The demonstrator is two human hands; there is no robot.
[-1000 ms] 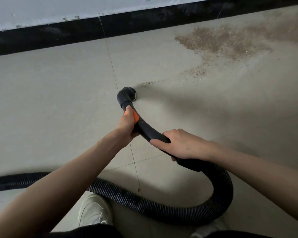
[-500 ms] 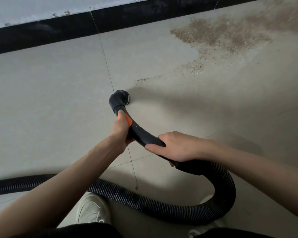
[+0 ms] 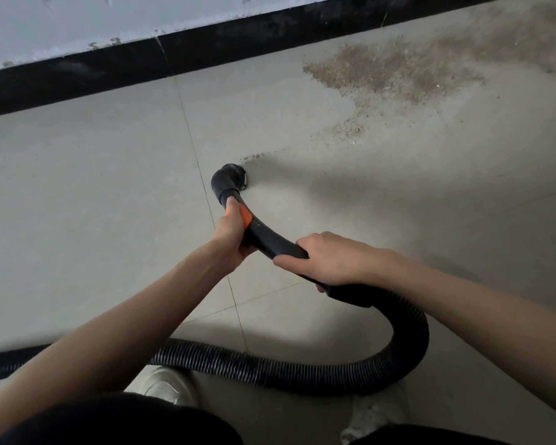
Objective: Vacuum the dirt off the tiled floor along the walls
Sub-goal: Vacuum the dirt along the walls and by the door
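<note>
Grey tile (image 3: 77,194) on the left looks clean up to the black skirting (image 3: 77,75). The left hand (image 3: 230,234) grips the hose (image 3: 270,244) by its orange band; the nozzle (image 3: 230,181) touches the floor at a thin dirt trail. The right hand (image 3: 326,260) wraps the hose behind. The big dirt patch (image 3: 392,72) right, by the wall, remains, so much seems left.

Both bare forearms reach from the lower frame toward its centre; left hand (image 3: 230,234) and right hand (image 3: 329,260) have fingers curled in a grip
</note>
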